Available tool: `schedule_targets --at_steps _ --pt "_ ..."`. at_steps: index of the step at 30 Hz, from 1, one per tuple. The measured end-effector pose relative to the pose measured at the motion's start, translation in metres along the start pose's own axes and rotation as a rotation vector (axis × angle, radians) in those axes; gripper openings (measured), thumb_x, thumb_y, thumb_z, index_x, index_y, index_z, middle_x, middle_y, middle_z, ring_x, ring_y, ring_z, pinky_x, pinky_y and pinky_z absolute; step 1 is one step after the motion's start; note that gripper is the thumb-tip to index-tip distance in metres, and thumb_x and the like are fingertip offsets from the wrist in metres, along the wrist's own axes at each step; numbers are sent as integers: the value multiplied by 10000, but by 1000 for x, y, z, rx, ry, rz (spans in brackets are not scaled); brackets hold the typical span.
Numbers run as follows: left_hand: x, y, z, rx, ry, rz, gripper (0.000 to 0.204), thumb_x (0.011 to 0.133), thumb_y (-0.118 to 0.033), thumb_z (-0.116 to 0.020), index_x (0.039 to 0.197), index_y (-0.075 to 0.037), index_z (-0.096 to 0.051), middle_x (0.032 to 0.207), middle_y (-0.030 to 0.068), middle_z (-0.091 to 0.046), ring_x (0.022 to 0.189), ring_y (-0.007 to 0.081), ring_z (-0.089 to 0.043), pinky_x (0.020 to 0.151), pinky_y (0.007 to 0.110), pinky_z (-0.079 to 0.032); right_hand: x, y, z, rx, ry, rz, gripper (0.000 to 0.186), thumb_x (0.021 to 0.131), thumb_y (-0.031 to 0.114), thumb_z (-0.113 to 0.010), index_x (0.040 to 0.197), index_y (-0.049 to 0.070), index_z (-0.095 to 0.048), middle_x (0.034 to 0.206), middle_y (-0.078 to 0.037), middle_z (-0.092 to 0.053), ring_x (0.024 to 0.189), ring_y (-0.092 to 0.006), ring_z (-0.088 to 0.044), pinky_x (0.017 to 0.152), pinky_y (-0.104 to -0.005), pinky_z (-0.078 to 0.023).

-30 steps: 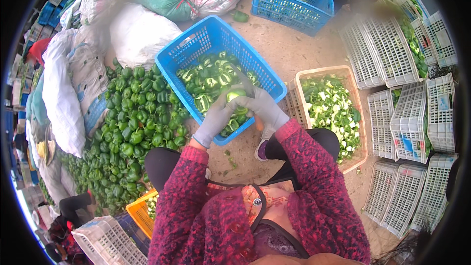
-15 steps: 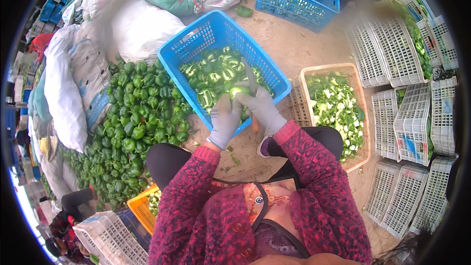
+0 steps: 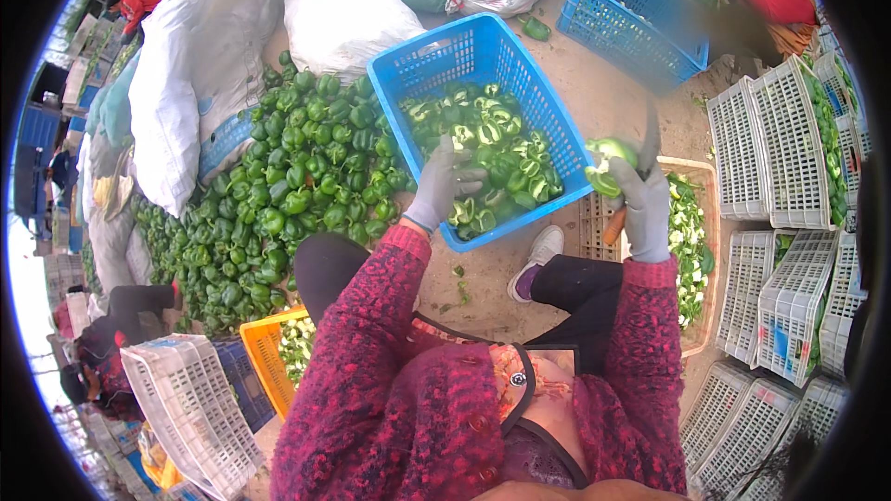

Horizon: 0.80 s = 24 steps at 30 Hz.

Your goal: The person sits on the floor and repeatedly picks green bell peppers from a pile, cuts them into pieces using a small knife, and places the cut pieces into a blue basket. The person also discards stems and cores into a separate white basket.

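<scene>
Now the right hand (image 3: pixel 640 209) grips a knife (image 3: pixel 640 162), blade pointing up beside a cut pepper (image 3: pixel 608 162), while the left hand (image 3: pixel 441 181) reaches, fingers spread, into the blue basket (image 3: pixel 445 56).

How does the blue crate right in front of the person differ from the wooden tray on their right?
The blue crate is plastic with lattice walls, deep and tilted; the wooden tray is shallow with solid sides and lies flat. The crate holds cut green peppers, in halves or larger; the tray holds smaller green and pale pieces. The left hand reaches into the crate; the right hand, with a knife and a pepper, is over the tray's edge. Both hold cut pepper.
</scene>
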<state>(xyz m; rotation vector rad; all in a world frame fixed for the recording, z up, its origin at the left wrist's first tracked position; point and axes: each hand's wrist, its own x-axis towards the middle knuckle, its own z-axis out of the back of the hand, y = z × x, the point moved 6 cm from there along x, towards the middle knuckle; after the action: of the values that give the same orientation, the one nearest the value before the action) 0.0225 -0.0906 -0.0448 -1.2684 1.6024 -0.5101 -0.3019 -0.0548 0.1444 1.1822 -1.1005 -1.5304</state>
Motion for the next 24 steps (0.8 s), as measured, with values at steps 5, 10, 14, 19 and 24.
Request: schedule_targets --at_steps 5,10,14,19,24 --pt "10 -24 162 -74 -589 -352 549 1072 -428 -525 1445 -32 -447 1309 160 -612 810 220 -681 633 326 -551 -21 -9 197 -553 -365 -56 517 974 277 -700 1391 -9 -592 1058 -11 -668 551 -24 -442 482 -185 -353" --pt "8 16 293 875 -967 -82 496 948 -346 -652 1285 11 -575 1188 224 -690 1036 357 -683 906 451 -540 -61 -14 213 -93 -256 107 472 1062 148 -456 1513 17 -500 1461 -170 -592 620 15 -445 525 -150 -320" --pt "46 67 287 1201 -826 174 608 872 -424 -704 1239 52 -611 1238 271 -683 1164 406 -658 996 470 -514 -39 3 130 35 -402 117 464 1101 209 -405 1506 2 -495 1381 -170 -639 593 36 -399 503 -147 -291" --pt "101 90 304 917 -858 374 692 802 -399 -737 1303 63 -619 1214 270 -707 1072 364 -713 939 432 -545 -27 4 -14 284 33 -83 424 1082 270 -480 1357 -35 -583 1084 -97 -756 419 -2 -345 402 -175 -311" --pt "123 108 330 531 -615 440 576 807 -268 -771 1255 51 -602 861 116 -728 588 222 -669 556 352 -528 -10 -26 -87 150 217 -255 446 1061 314 -524 1293 -56 -614 1020 -91 -751 428 -41 -415 430 -209 -394"
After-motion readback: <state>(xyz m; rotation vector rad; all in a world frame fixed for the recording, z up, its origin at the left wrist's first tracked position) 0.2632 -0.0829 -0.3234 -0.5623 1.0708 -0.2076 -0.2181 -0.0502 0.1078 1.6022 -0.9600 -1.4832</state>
